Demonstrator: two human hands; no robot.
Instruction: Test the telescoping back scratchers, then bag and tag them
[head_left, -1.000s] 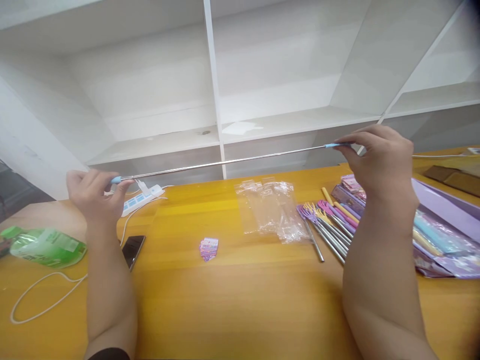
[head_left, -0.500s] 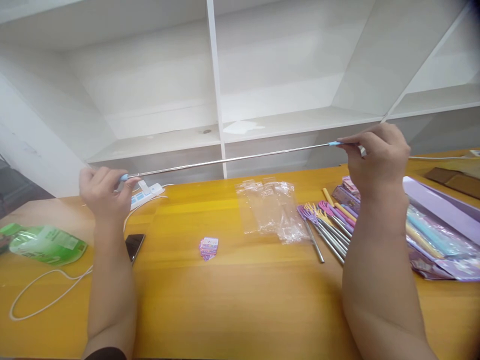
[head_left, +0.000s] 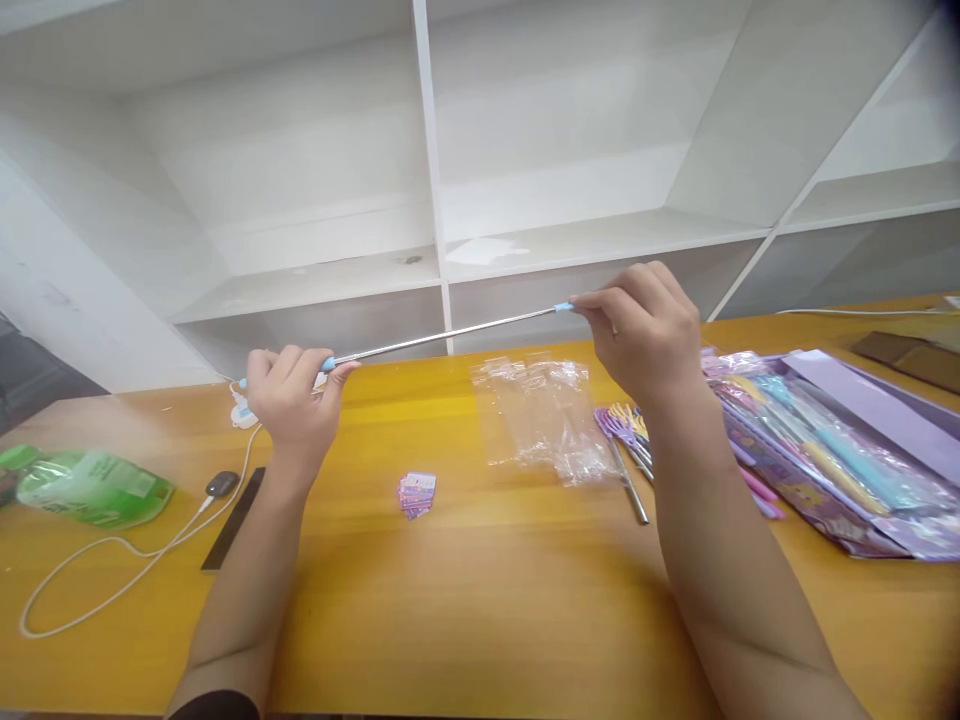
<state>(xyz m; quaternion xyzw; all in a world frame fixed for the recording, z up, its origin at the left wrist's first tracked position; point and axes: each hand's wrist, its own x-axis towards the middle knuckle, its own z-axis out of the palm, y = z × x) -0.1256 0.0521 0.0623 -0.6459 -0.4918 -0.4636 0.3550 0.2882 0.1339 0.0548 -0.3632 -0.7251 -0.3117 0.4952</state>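
Note:
Stretched between my hands above the table is a telescopic back scratcher [head_left: 450,331], a thin metal rod with light-blue ends, tilted up to the right. My left hand [head_left: 298,395] grips its blue handle end, part of which sticks out past the fingers on the left. My right hand [head_left: 643,325] pinches the other blue end, and the fingers hide its tip. Under and behind my right forearm lie several back scratchers [head_left: 619,425] with purple and yellow claw heads and metal rods. Clear plastic bags [head_left: 536,420] lie flat left of them.
A small stack of printed cards [head_left: 416,495] lies mid-table. On the left are a green bottle [head_left: 90,488], a white cable [head_left: 120,545], a black earbud case [head_left: 221,484] and a phone [head_left: 234,525]. At right, a purple box [head_left: 802,480] holds wrapped scratchers. White shelves [head_left: 555,130] stand behind.
My hands have come closer together, and the metal rod between them has become shorter. The left hand moved right, the right hand moved left and slightly down.

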